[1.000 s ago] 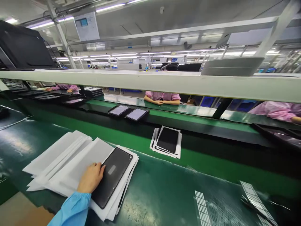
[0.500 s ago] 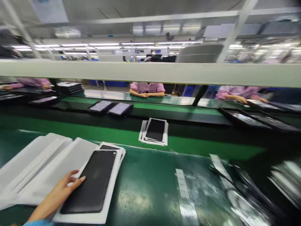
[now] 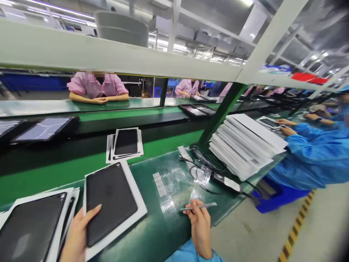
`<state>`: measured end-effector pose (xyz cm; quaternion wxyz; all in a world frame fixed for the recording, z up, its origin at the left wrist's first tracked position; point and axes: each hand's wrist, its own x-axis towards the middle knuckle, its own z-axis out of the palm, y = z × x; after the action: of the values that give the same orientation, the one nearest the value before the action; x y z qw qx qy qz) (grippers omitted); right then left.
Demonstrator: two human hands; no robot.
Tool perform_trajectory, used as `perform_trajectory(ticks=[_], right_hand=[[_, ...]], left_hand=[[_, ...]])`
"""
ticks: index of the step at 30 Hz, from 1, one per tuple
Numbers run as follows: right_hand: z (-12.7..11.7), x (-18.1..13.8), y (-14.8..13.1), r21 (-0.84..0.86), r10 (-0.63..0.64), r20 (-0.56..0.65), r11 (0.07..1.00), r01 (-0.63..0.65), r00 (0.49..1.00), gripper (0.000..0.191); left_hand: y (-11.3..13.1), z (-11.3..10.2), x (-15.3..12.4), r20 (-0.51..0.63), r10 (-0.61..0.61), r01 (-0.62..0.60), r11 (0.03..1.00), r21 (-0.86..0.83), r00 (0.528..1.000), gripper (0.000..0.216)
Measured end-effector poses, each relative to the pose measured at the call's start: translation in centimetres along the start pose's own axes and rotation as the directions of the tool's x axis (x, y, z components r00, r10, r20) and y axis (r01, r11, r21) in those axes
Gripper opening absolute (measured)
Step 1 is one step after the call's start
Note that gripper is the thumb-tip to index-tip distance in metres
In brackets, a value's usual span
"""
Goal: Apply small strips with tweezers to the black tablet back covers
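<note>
My left hand (image 3: 79, 233) grips the left edge of a black tablet (image 3: 110, 203) lying on a white sleeve (image 3: 140, 209), thumb on the dark face. The tablet is tilted, and a small camera opening shows near its top corner. In my right hand (image 3: 200, 227), pinched between fingers and thumb, is a thin silver pair of tweezers (image 3: 208, 205), held level above the green bench (image 3: 152, 240). Just left of the tweezers lie clear sticker strips (image 3: 165, 196) with small white labels. Another black tablet (image 3: 32, 227) rests on stacked white sleeves at lower left.
A tall stack of white sleeves (image 3: 245, 145) stands at right, behind black cables and an adapter (image 3: 226, 182). More tablets on sleeves (image 3: 126, 142) lie on the green belt ahead. A co-worker in a blue sleeve (image 3: 316, 145) works at right. A green post (image 3: 222, 112) rises beyond the cables.
The view has swung right. My left hand now holds a tablet with its sleeve, apart from the stack at left. My right hand has come into view with the tweezers.
</note>
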<state>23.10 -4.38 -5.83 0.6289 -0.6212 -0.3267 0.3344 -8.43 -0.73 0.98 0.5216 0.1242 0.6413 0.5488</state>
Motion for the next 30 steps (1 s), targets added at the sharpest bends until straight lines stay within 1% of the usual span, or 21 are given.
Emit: perform_trajectory(ticks=[1,4,6,8,9,10,12,13,14,16,18,19,20,21,22,24,25,26,27,28,30], right_hand=[[-0.3,0.3,-0.3,-0.036,-0.008,0.020,0.999,0.009,1.000,0.031],[-0.9,0.6,-1.6,-0.199,-0.051,0.098,0.977,0.070,0.994,0.024],[-0.6,-0.1,-2.1,-0.298,-0.091,0.134,0.946,0.128,0.987,0.019],[0.4,-1.0,-2.1,-0.416,-0.136,0.164,0.889,0.194,0.977,0.018],[1.2,-1.6,-1.8,-0.508,-0.160,0.192,0.828,0.237,0.968,0.024],[1.9,-2.1,-1.5,-0.611,-0.180,0.233,0.738,0.288,0.956,0.032],[3.4,-3.1,-0.8,-0.761,-0.198,0.368,0.497,0.417,0.908,0.046],[3.9,-3.5,-0.6,-0.778,-0.193,0.451,0.393,0.490,0.871,0.050],[4.3,-3.8,-0.6,-0.753,-0.183,0.538,0.334,0.567,0.823,0.052],[4.4,-3.8,-1.2,-0.625,-0.146,0.714,0.308,0.717,0.685,0.053],[4.0,-2.9,-2.4,-0.477,-0.101,0.840,0.333,0.813,0.534,0.049],[3.9,-2.1,-3.1,-0.435,-0.079,0.870,0.343,0.832,0.487,0.047],[3.9,-1.0,-3.7,-0.393,-0.059,0.899,0.326,0.860,0.433,0.046],[4.1,0.3,-4.3,-0.335,-0.038,0.933,0.281,0.900,0.359,0.045],[4.6,1.6,-4.7,-0.293,-0.029,0.949,0.272,0.917,0.313,0.044],[6.2,3.9,-5.3,-0.231,-0.030,0.969,0.259,0.938,0.246,0.044],[7.2,4.8,-5.5,-0.222,-0.043,0.970,0.249,0.943,0.239,0.045],[8.3,5.4,-5.8,-0.229,-0.062,0.966,0.237,0.944,0.249,0.046],[9.3,5.7,-6.0,-0.251,-0.086,0.957,0.225,0.942,0.276,0.048],[10.2,5.8,-6.3,-0.289,-0.114,0.941,0.218,0.932,0.318,0.048],[11.2,5.0,-6.5,-0.390,-0.171,0.886,0.224,0.893,0.430,0.045]], left_hand=[[-0.5,1.9,0.4,0.031,-0.022,0.024,0.998,-0.064,0.999,0.037],[-1.8,5.9,1.7,0.057,0.072,-0.063,0.986,-0.152,0.996,0.037],[-2.3,7.1,2.5,0.074,0.104,-0.093,0.985,-0.143,0.992,0.039],[-2.4,7.3,3.0,0.122,0.038,-0.021,0.990,-0.138,0.992,0.038],[-2.3,7.2,3.2,0.148,-0.014,0.036,0.988,-0.150,0.989,0.037],[-2.1,7.1,3.2,0.165,-0.061,0.089,0.981,-0.170,0.985,0.035],[-1.7,6.8,3.3,0.169,-0.111,0.147,0.965,-0.219,0.979,0.033],[-1.5,6.7,3.3,0.163,-0.115,0.152,0.958,-0.241,0.980,0.032],[-1.4,6.6,3.3,0.158,-0.107,0.146,0.955,-0.259,0.982,0.032],[-1.1,6.4,3.5,0.145,-0.052,0.092,0.952,-0.291,0.988,0.032],[-0.9,6.2,3.8,0.128,0.026,0.016,0.948,-0.319,0.991,0.032],[-0.8,6.0,4.0,0.118,0.063,-0.021,0.944,-0.330,0.991,0.032],[-0.7,5.9,4.3,0.110,0.094,-0.051,0.940,-0.338,0.989,0.032],[-0.7,5.7,4.5,0.105,0.115,-0.072,0.936,-0.344,0.988,0.033],[-0.7,5.5,4.7,0.107,0.127,-0.083,0.934,-0.348,0.986,0.034],[-0.7,5.3,5.1,0.125,0.145,-0.092,0.930,-0.355,0.981,0.036],[-0.8,5.3,5.2,0.139,0.148,-0.089,0.930,-0.357,0.979,0.037],[-0.9,5.3,5.3,0.152,0.148,-0.085,0.930,-0.358,0.977,0.038],[-1.0,5.3,5.4,0.163,0.148,-0.081,0.929,-0.360,0.975,0.039],[-1.1,5.3,5.5,0.171,0.152,-0.081,0.929,-0.362,0.974,0.041],[-1.3,5.3,5.6,0.186,0.168,-0.090,0.926,-0.367,0.968,0.043]])
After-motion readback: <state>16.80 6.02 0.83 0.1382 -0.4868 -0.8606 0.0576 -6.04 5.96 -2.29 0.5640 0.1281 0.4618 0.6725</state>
